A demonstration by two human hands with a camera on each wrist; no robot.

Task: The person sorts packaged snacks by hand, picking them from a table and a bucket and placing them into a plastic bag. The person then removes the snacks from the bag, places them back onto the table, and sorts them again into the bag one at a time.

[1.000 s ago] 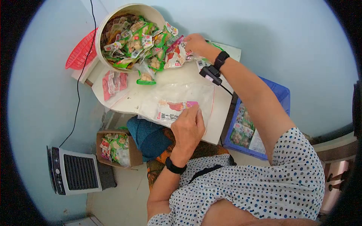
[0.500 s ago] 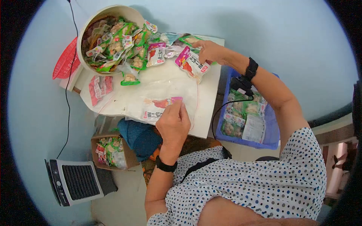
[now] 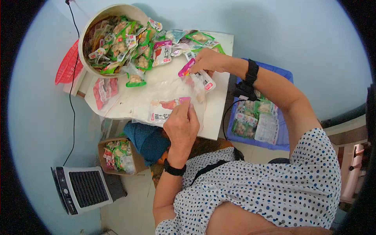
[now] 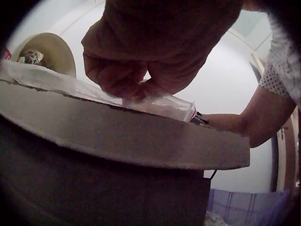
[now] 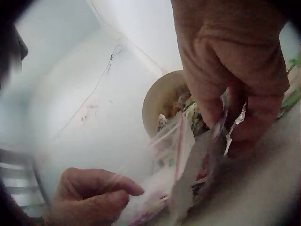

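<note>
At the far left of the table [image 3: 217, 105] a tub [image 3: 113, 7] spills green and pink snack packs onto the near surface. In front of it a clear bag [image 3: 143, 98] lies flat, long axis running left to right, with one bagged packet [image 3: 164, 111] inside along the near edge. The left hand [image 3: 181, 127] comes in from the person's side. Its fingers are curled and pinch the bag at that packet's pink end, next to what looks like the zip edge (a thin red line, faint here). The left wrist view shows the same curled fingers bearing down on clear plastic at the table's edge.

Just beyond and a little right of that pinch is a second packet [image 3: 197, 78], gripped at its pink top by the right hand [image 3: 207, 60]. It slants from upper left down to lower right, the free end over the bag's far right corner; whether it touches the plastic cannot be told. The two hands are near each other, the right farther from the body. A blue crate [image 3: 284, 78] of packets sits below, rightmost.
</note>
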